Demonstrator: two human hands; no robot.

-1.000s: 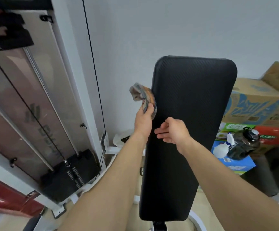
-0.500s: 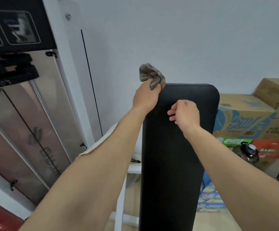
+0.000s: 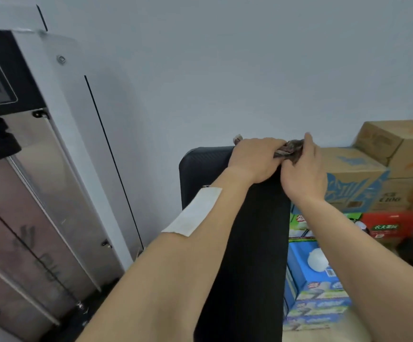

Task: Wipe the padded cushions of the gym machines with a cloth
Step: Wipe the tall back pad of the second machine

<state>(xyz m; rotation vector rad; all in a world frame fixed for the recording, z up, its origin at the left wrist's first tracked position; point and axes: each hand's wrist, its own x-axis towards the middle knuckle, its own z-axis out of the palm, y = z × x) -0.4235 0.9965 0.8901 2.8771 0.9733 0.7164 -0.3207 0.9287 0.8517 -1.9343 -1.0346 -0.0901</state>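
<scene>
Item: black padded cushion, upright, centre to lower frame. Cloth bunched on its top edge, centre-right; gripped by left hand, fingers curled over it, far end pinched by right hand. Progress, est.: early; only top edge addressed. Long front face judged yet to be wiped, likewise other machines, e.g. weight-stack unit at left. Cardboard boxes stacked at right.

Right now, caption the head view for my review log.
Left hand and right hand grip a crumpled cloth atop the black padded cushion, beside stacked cardboard boxes.
</scene>
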